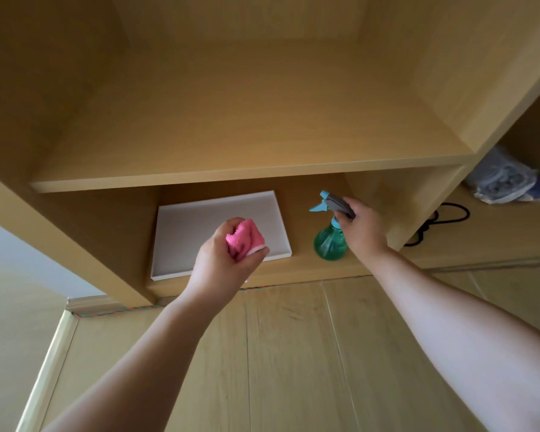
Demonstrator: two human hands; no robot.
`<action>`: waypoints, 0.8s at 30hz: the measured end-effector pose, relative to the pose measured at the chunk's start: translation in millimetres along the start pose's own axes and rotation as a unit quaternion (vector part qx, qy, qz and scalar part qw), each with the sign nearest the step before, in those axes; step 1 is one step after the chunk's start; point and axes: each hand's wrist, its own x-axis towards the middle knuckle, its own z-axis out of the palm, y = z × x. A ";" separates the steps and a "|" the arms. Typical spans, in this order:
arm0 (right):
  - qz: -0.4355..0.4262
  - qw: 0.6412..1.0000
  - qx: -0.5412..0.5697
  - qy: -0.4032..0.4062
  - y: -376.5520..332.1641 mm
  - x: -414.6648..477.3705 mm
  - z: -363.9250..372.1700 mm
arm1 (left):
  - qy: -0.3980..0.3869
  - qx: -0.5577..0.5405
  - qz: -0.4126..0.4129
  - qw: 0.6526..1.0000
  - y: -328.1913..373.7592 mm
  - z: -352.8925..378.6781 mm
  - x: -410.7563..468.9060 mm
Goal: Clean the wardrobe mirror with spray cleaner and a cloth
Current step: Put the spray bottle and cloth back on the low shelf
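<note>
One head-worn wide-angle view, looking forward and down into an open wooden wardrobe [75, 88], close to its low shelf [247, 141], wood floor [278, 353] across the bottom of frame, straight edges bowed by the lens

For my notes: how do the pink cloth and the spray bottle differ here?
The pink cloth is bunched up; the spray bottle is upright, its green body see-through. The cloth sits in the left hand; the bottle is gripped at its sprayer head by the right hand. Both are held.
</note>
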 end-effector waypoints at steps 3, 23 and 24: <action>0.012 1.000 -0.009 0.009 6.9 -7.8 2.7 | -0.002 0.001 -0.003 1.000 -5.1 -1.0 1.6; 0.032 0.919 -0.345 -0.186 43.0 -53.8 59.8 | -0.008 0.001 0.000 1.000 -22.0 -8.7 -4.0; 0.040 0.916 -0.349 -0.193 43.2 -49.6 61.5 | -0.006 -0.001 0.000 1.000 -22.4 -9.7 -4.1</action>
